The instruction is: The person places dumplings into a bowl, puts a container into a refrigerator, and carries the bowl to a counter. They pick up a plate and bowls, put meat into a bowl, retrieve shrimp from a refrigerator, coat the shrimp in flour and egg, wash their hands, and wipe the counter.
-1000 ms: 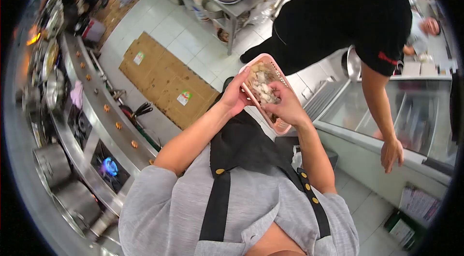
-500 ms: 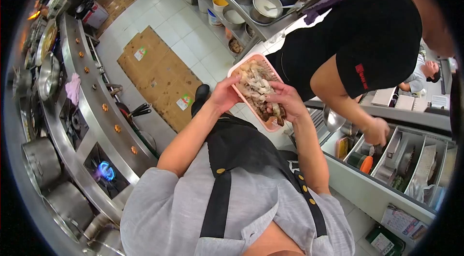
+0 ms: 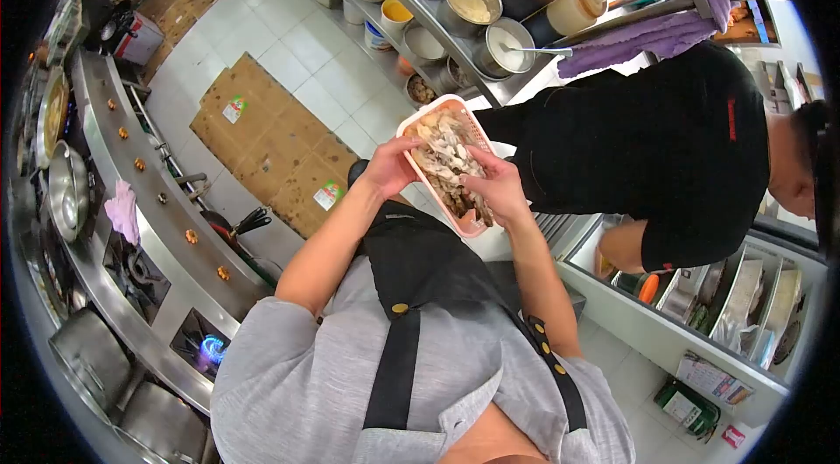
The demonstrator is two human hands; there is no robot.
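A pink plastic basket (image 3: 483,133) is held up in front of my apron, tilted, with a heap of raw seafood (image 3: 446,158) that looks like shrimp, pale at the far end and darker near me. My left hand (image 3: 391,168) grips the basket's left rim, thumb over the edge. At the right side my right hand (image 3: 497,188) reaches in over the rim, its thumb and fingers closed on some of the shrimp. Part of the pile lies hidden under those fingers.
A co-worker in black (image 3: 639,131) bends over an open drawer (image 3: 604,293) of containers on the right. Steel bowls (image 3: 506,48) and squeeze bottles fill the shelf ahead. A lit burner (image 3: 210,348) and pans line the stove at left. Cardboard (image 3: 271,140) covers some floor tiles.
The basket and both hands have shifted slightly left in view. My right hand's fingers have moved up the pile. The co-worker has leaned further down, an arm now deeper in the drawer.
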